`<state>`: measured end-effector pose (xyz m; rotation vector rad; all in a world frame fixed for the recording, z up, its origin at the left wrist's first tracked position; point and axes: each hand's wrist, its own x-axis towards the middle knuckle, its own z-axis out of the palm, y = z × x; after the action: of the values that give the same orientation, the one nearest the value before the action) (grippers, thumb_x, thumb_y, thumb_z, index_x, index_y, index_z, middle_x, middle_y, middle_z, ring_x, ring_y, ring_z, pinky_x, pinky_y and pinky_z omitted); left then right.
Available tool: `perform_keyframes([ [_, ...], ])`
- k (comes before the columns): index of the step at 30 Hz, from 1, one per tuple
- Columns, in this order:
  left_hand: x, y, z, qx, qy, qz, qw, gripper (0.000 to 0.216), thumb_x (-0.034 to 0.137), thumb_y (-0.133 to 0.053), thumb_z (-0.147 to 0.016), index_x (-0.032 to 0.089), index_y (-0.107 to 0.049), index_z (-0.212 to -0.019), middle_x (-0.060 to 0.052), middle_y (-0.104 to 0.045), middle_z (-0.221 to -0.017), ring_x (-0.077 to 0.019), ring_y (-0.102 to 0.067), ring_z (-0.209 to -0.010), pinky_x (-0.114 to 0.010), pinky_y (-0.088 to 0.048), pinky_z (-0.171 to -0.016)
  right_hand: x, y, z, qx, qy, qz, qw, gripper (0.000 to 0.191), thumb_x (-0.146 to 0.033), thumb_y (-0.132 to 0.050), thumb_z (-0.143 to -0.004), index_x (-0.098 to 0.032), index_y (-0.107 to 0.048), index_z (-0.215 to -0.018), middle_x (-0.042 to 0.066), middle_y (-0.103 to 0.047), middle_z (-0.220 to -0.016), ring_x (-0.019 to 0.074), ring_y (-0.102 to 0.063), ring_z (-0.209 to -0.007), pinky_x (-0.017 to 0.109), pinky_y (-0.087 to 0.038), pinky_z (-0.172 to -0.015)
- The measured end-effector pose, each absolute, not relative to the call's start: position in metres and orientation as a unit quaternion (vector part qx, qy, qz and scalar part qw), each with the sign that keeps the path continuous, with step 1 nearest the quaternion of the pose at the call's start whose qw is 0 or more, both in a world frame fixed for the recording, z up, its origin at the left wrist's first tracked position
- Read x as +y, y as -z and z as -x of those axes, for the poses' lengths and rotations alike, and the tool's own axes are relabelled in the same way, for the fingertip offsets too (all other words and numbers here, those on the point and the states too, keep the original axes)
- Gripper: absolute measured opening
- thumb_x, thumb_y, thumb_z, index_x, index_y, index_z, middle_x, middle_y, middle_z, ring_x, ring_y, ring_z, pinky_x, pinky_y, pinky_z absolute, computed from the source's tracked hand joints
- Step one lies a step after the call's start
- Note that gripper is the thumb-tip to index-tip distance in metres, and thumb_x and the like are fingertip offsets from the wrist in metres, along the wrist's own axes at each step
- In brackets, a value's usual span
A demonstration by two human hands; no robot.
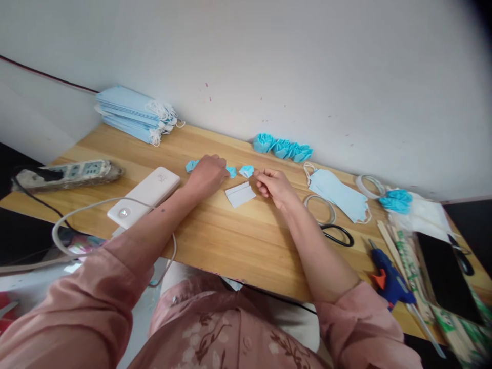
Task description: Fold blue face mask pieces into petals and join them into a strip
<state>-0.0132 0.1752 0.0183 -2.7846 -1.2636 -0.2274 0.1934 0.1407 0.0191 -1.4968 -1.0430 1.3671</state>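
Note:
My left hand (209, 173) is bent down over small folded light-blue pieces on the wooden table. Its fingers are curled and their tips hidden, so what they grip cannot be made out. One blue piece (191, 166) shows at its left side, and another blue piece (231, 171) beside its fingertips. A third folded piece (246, 171) lies between the hands. Just right of that, my right hand (272, 185) is closed, thumb and forefinger pinched together; anything between them is too small to name. A creased white rectangle (240, 195) rests in front of the pieces.
Blue rosettes (283, 147) line the wall edge. A mask stack (130, 114), power strip (73, 174) and white power bank (144, 197) with a cable are left. Right are a mask (338, 192), tape roll (320, 209), scissors (340, 234), glue gun (390, 274) and phone (448, 277).

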Motion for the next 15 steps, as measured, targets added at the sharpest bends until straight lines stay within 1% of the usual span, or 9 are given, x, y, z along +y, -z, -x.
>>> perform_keyframes([
  [4,0.173,-0.017,0.015,-0.417,0.064,0.906,0.038,0.033,0.015,-0.045,-0.092,0.015,-0.074,-0.077,-0.011,-0.065,-0.081,-0.0236,-0.055,-0.082,-0.034,-0.029,-0.066,0.146,-0.020,-0.189,-0.428,-0.550,0.597,0.397,0.020,-0.023,-0.073,-0.073,-0.017,-0.057,-0.065,-0.007,-0.050,-0.046,0.0021,-0.035,-0.034,0.016,-0.021,-0.032],
  [10,0.171,-0.014,0.017,-0.409,0.068,0.908,0.053,0.033,0.019,-0.045,-0.093,0.015,-0.074,-0.079,-0.011,-0.065,-0.079,-0.0230,-0.057,-0.079,-0.035,-0.031,-0.066,0.156,-0.019,-0.186,-0.428,-0.583,0.585,0.368,0.013,-0.019,-0.071,-0.073,-0.016,-0.059,-0.068,-0.008,-0.047,-0.043,0.0014,-0.032,-0.032,0.015,-0.018,-0.031],
  [15,0.168,-0.014,0.019,-0.403,0.064,0.911,0.065,0.032,0.018,-0.044,-0.093,0.016,-0.074,-0.082,-0.012,-0.065,-0.078,-0.0242,-0.059,-0.079,-0.035,-0.033,-0.067,0.155,-0.020,-0.184,-0.440,-0.568,0.593,0.362,0.013,-0.018,-0.068,-0.074,-0.016,-0.058,-0.065,-0.008,-0.047,-0.042,0.0012,-0.030,-0.031,0.015,-0.018,-0.031],
])
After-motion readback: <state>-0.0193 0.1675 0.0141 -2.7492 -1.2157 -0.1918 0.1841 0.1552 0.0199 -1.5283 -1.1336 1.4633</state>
